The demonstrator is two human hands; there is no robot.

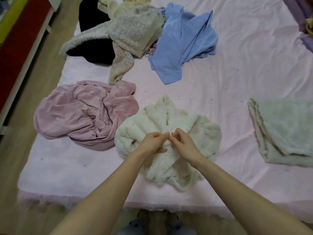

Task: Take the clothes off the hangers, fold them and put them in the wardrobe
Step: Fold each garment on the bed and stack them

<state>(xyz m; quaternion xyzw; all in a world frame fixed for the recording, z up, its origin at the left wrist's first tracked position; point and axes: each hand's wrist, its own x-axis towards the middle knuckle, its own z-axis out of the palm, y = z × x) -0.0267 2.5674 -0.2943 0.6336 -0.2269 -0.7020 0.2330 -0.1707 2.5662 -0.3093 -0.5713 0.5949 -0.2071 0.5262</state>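
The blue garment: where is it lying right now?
Head view: the blue garment lies crumpled at the far middle of the pink bed, just right of the knitted sweater.

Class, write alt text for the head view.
Both hands, left hand and right hand, pinch the front of a fluffy cream jacket on a pink bed; unfolded clothes lie beyond.

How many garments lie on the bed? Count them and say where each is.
At least 7: fluffy white jacket near; folded white one right; pink left; blue, knitted sweater, black, cream far. More may be hidden.
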